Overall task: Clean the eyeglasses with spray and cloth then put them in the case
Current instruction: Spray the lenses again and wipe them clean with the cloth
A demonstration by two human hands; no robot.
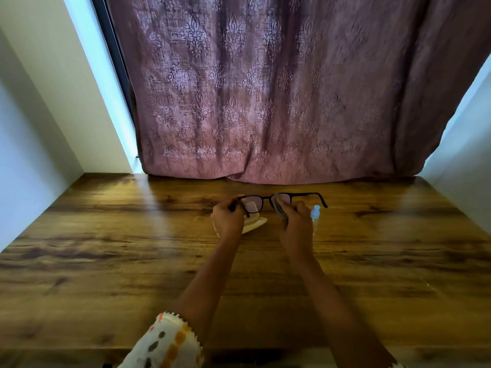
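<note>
Dark-framed eyeglasses (305, 194) are held up above the wooden table (106, 248), arms unfolded. My left hand (228, 219) grips the left temple near the hinge. My right hand (295, 221) presses a grey cloth (279, 205) against the right lens. A white open case (255, 224) lies on the table under my left hand, partly hidden by it. A small clear spray bottle (315, 211) with a pale blue cap shows just right of my right hand, mostly hidden.
A mauve patterned curtain (265, 102) hangs at the table's far edge. White walls (32, 128) close in on the left and right. A patterned sleeve (167, 341) shows at the bottom.
</note>
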